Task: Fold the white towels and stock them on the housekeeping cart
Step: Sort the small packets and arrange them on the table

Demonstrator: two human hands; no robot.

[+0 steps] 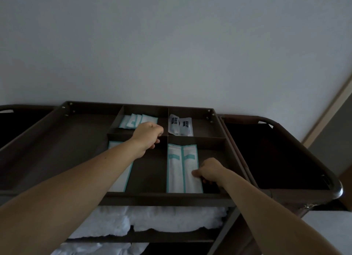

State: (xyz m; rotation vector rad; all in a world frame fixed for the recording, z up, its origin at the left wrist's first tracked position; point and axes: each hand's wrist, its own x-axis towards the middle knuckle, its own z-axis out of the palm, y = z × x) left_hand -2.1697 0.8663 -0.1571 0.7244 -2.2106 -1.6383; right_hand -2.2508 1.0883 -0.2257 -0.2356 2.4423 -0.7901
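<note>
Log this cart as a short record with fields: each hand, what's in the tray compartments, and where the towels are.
left hand: fingers curled, over the centre divider; whether it holds anything is unclear
right hand: pinches the right edge of a long teal-trimmed packet, front right compartment
back compartments: small teal packets on the left, clear sachets on the right
towels: white towels on the shelf under the tray

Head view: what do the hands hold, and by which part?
Right hand pinches a long white packet by its right edge; left hand: cannot be told.
</note>
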